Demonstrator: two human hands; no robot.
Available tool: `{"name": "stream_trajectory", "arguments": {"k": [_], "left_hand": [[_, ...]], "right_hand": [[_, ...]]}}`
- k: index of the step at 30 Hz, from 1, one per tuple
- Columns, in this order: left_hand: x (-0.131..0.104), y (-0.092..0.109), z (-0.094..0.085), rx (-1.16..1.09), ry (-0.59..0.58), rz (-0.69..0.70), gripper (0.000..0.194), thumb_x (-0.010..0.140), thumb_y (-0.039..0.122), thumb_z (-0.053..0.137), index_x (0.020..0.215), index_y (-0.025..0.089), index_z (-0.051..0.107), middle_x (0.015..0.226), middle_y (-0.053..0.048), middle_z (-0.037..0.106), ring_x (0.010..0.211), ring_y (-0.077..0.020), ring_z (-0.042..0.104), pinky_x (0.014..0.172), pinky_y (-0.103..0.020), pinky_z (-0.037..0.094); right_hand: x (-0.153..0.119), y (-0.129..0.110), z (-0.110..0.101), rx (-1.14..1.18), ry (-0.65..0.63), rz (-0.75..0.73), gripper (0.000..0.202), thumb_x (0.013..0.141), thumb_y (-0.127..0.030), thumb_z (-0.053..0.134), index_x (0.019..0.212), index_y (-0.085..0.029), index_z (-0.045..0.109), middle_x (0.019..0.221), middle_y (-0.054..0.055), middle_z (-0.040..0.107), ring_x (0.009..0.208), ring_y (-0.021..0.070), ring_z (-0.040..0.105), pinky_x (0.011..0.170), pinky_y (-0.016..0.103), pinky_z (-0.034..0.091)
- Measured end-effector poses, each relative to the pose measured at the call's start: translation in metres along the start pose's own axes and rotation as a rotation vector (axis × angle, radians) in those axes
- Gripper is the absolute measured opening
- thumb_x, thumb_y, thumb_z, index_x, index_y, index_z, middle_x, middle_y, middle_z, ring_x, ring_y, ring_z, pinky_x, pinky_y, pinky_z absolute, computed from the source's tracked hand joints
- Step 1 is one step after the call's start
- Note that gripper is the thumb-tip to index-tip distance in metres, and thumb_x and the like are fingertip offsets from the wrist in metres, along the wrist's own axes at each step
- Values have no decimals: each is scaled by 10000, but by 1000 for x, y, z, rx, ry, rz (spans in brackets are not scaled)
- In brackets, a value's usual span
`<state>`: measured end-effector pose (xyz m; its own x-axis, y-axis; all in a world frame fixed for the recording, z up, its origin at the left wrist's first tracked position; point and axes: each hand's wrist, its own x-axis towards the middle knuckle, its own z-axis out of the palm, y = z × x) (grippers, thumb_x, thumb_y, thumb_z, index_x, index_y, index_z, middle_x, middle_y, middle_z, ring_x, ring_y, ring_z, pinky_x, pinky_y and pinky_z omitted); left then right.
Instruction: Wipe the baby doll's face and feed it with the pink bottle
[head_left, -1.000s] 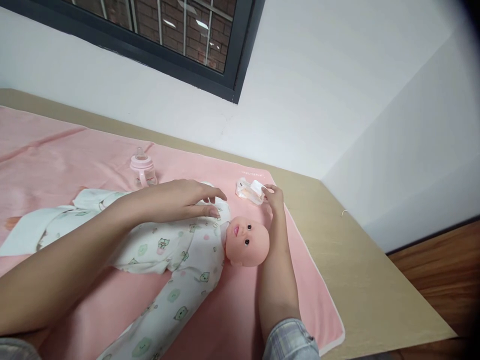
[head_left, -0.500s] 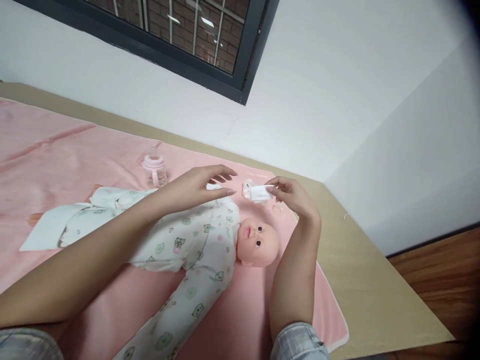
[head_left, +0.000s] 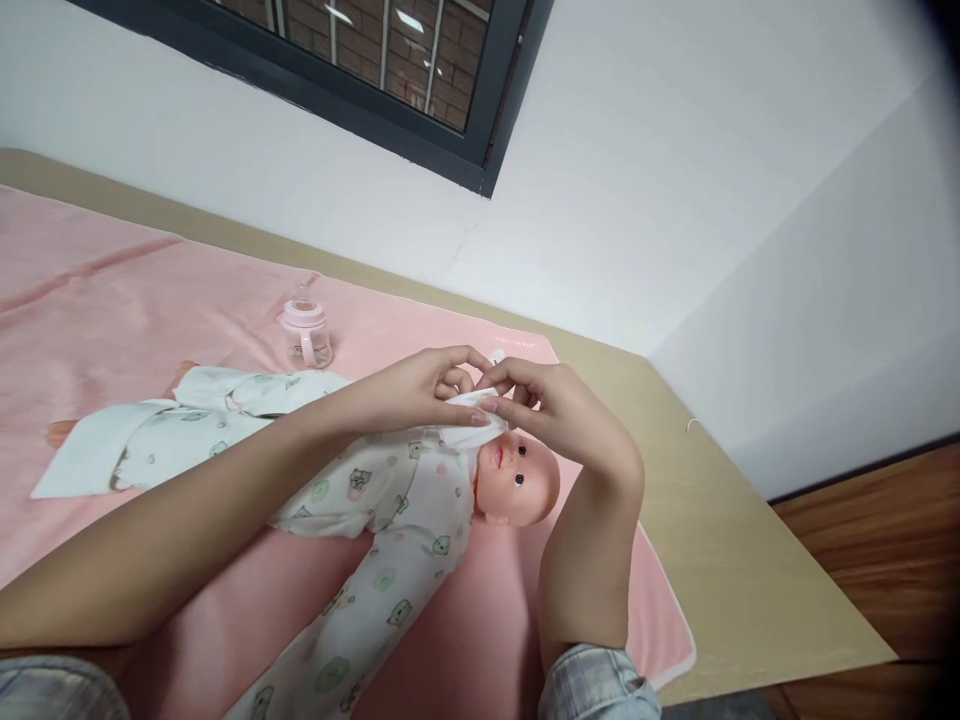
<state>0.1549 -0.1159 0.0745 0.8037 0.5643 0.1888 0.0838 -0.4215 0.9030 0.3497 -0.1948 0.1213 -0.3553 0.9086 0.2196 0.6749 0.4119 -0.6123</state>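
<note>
A white cloth (head_left: 475, 425) is pinched between both hands, just over the chest and chin of a baby doll (head_left: 523, 478). My left hand (head_left: 431, 390) grips its left part with thumb and fingers. The fingertips of my right hand (head_left: 536, 400) hold its upper right edge, close to the left fingers. The doll lies on its back in a patterned white outfit (head_left: 375, 485), its face uncovered. Behind my hands, a small white item (head_left: 497, 356) is mostly hidden.
A pink baby bottle (head_left: 306, 335) stands on the pink blanket (head_left: 90, 265) behind the doll's legs. The blanket covers much of a wooden table (head_left: 720, 560). A wall and a dark window frame (head_left: 480, 150) rise behind the table.
My right hand has brought the white cloth leftward, toward the doll's chest. My left hand has moved slightly right and closed on the cloth. The view has shifted a little.
</note>
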Motion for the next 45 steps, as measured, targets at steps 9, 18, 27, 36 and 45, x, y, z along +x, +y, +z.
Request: {"name": "stream_trajectory", "arguments": {"k": [9, 18, 27, 36, 45], "left_hand": [[2, 4, -12, 128, -157, -21, 223, 816, 297, 607, 988, 210, 717, 956, 8, 692, 864, -180, 628, 747, -223, 449], [6, -8, -9, 266, -138, -86, 368, 778, 335, 683, 1130, 229, 661, 1053, 5, 695, 905, -186, 645, 745, -208, 459], [8, -6, -12, 175, -157, -128, 228, 800, 265, 597, 954, 209, 755, 779, 27, 684, 610, -112, 574, 543, -180, 390], [7, -2, -7, 212, -210, -110, 223, 791, 238, 594, 986, 176, 682, 761, 22, 600, 625, -116, 544, 536, -185, 388], [8, -5, 5, 306, -202, -70, 209, 799, 234, 549, 971, 180, 655, 857, 8, 629, 745, -157, 571, 641, -229, 411]], "right_hand": [[-10, 15, -20, 98, 116, 24, 283, 901, -445, 578, 1105, -272, 672, 994, 32, 673, 868, 152, 626, 745, 277, 521], [7, 56, -28, 263, 91, 120, 286, 887, -400, 604, 1101, -219, 657, 961, 37, 692, 821, 130, 648, 788, 281, 543], [27, 130, -17, 408, -11, 406, 304, 863, -360, 643, 1116, -193, 658, 979, 62, 721, 749, 113, 659, 734, 253, 545], [32, 193, 20, 812, -170, 443, 333, 865, -334, 667, 1146, -162, 619, 1022, 99, 729, 825, 136, 699, 843, 295, 566], [28, 219, 43, 923, -118, 516, 262, 933, -314, 572, 1137, -164, 640, 1046, 89, 716, 843, 125, 694, 843, 254, 565]]}}
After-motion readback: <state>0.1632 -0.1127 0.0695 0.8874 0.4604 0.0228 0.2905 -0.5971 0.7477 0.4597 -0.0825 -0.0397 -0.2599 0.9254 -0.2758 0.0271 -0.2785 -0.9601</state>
